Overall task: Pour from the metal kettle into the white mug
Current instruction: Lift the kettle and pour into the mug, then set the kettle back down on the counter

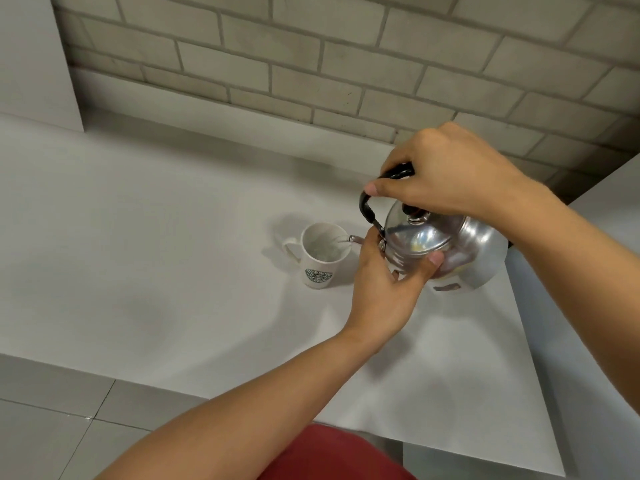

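Above the white counter, we tip the metal kettle over the white mug: right hand clenched on its black handle, left hand cupping the slick, probably heavy body.

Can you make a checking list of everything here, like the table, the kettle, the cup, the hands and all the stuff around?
Surface: white table, bare around the mug.
Job's things: metal kettle tilted, spout at the rim of the white mug; water streaming in. Mug upright, handle to the left.
Clutter: nothing seen.
Hands: right hand in a grip on the black handle; left hand steadying the kettle's body and lid.
Cables: nothing seen.
Surroundings: brick wall behind, tiled floor below.
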`<action>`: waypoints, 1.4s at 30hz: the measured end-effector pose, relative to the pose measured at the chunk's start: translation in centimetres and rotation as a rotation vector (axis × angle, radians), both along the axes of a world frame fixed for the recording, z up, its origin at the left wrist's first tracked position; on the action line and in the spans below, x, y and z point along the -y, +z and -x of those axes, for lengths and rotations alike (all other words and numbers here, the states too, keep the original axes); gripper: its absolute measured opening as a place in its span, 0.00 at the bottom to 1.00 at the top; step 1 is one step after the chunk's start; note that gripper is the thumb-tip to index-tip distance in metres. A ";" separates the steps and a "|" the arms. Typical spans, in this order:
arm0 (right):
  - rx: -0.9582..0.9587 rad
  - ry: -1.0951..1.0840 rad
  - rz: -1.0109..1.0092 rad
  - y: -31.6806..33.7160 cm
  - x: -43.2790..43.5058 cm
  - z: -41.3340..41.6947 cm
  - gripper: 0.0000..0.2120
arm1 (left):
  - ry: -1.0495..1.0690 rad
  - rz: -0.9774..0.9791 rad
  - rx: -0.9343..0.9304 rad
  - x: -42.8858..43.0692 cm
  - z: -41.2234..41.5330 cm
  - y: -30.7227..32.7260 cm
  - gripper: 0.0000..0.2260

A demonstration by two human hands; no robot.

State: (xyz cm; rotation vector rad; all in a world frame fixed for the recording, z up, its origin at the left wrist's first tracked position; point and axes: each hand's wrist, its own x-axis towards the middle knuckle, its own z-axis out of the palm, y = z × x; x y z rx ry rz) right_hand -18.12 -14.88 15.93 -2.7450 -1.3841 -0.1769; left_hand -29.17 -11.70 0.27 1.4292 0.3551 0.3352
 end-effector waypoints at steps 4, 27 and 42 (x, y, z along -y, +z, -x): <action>-0.025 -0.048 -0.129 -1.6 2.5 -0.3 0.21 | 0.007 -0.123 0.030 -0.4 0.0 -0.7 0.26; -0.467 -0.244 -0.957 -10.4 13.7 -1.3 0.02 | -0.194 -0.808 0.024 -2.4 -4.8 2.2 0.12; -0.537 -0.284 -1.008 -13.8 13.6 -14.2 0.15 | -0.033 -0.892 -0.039 -6.3 -17.8 2.3 0.12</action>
